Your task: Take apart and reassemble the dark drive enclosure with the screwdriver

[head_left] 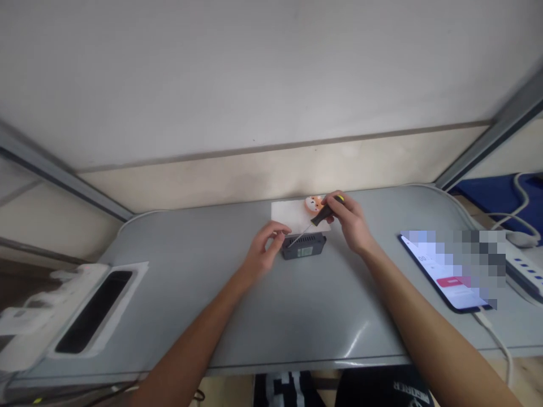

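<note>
A small dark box point(311, 250) with vent slots and a pale label is on the grey table, below the middle of the view. My right hand point(350, 217) grips a screwdriver point(323, 215) by its black and yellow handle. Its thin shaft slants down to the left, and the tip is at the left part of the box. At the box's upper left corner is my left hand point(265, 249), thumb and forefinger drawn close together. Whether these fingers pinch the corner or something tiny, I cannot tell. Behind the box lies a white paper point(285, 212) with an orange and white animal-face item point(313, 204) on it.
On the right, a lit phone point(445, 277) with a cable plugged in lies near a white power strip point(528, 271). To the left are a black-topped phone-shaped object point(94, 312) on white paper and another white strip with plugs point(55, 308). A wall point(263, 172) bounds the table's back.
</note>
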The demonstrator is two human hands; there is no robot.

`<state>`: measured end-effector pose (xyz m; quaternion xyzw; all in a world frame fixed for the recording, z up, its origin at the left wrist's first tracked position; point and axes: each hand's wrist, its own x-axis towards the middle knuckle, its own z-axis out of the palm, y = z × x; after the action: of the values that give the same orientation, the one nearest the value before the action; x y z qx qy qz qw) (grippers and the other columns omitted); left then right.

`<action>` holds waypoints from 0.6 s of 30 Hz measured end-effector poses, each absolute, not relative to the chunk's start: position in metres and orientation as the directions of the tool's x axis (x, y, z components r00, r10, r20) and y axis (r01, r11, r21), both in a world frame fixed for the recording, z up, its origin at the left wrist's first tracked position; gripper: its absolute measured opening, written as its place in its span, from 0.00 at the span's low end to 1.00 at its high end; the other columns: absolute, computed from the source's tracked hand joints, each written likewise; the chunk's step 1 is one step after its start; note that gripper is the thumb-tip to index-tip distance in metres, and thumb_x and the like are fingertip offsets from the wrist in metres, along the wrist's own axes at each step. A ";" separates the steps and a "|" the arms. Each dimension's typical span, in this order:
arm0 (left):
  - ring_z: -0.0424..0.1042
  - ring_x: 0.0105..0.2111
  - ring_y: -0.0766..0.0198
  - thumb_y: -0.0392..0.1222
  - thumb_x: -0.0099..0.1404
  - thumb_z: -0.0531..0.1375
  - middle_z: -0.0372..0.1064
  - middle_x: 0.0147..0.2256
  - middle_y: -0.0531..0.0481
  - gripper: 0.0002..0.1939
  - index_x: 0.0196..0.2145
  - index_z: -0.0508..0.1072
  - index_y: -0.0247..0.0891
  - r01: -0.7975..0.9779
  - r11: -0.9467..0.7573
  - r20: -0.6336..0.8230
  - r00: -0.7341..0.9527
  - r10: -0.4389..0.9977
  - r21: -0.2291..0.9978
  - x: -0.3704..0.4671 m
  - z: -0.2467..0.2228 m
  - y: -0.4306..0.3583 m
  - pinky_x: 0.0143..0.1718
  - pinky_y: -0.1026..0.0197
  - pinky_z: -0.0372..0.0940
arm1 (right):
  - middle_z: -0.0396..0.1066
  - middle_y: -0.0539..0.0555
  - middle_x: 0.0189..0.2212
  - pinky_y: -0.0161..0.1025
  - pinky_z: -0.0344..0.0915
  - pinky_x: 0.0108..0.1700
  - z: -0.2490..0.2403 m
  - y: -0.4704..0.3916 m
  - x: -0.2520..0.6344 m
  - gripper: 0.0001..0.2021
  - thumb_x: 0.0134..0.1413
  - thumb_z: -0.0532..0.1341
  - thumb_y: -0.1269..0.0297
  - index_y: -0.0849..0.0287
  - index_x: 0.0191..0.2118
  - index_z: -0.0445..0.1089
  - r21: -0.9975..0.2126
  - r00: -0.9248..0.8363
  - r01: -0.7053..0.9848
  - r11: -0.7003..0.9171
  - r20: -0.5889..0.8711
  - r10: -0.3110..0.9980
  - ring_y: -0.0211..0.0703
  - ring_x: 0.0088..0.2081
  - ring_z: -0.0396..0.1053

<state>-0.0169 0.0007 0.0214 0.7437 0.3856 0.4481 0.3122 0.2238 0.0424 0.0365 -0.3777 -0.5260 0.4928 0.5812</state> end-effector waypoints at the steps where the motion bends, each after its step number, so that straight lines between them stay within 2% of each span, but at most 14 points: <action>1: 0.73 0.44 0.58 0.47 0.77 0.54 0.75 0.43 0.45 0.13 0.45 0.75 0.40 0.280 -0.473 0.387 0.311 0.868 0.835 -0.017 0.021 0.001 0.47 0.55 0.67 | 0.69 0.49 0.27 0.39 0.59 0.33 0.037 0.042 0.224 0.12 0.62 0.65 0.53 0.56 0.35 0.73 -0.957 -0.037 -0.170 0.233 0.243 0.969 0.38 0.28 0.63; 6: 0.71 0.44 0.58 0.46 0.74 0.57 0.73 0.43 0.47 0.10 0.44 0.75 0.40 0.239 -0.361 0.264 0.357 0.896 0.902 -0.020 0.021 0.002 0.49 0.56 0.64 | 0.70 0.49 0.28 0.39 0.60 0.33 0.038 0.043 0.223 0.13 0.62 0.65 0.51 0.56 0.35 0.73 -0.962 -0.017 -0.156 0.226 0.232 0.973 0.38 0.28 0.64; 12: 0.70 0.43 0.59 0.42 0.71 0.58 0.72 0.42 0.48 0.07 0.44 0.74 0.41 0.217 -0.353 0.255 0.379 0.890 0.910 -0.022 0.017 0.004 0.48 0.57 0.63 | 0.71 0.49 0.27 0.39 0.62 0.32 0.037 0.044 0.224 0.13 0.62 0.64 0.50 0.56 0.35 0.73 -0.967 -0.005 -0.122 0.223 0.225 0.974 0.39 0.28 0.65; 18: 0.69 0.42 0.59 0.43 0.72 0.58 0.72 0.41 0.48 0.08 0.45 0.75 0.40 0.255 -0.360 0.248 0.385 0.889 0.897 -0.022 0.019 0.003 0.46 0.57 0.63 | 0.70 0.50 0.27 0.39 0.61 0.32 0.042 0.042 0.224 0.12 0.63 0.64 0.52 0.55 0.33 0.73 -0.960 -0.007 -0.117 0.254 0.256 0.967 0.38 0.28 0.64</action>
<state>-0.0216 0.0034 0.0188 0.7264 0.3936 0.3906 0.4060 0.2241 0.0419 0.0421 -0.3961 -0.5360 0.4651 0.5827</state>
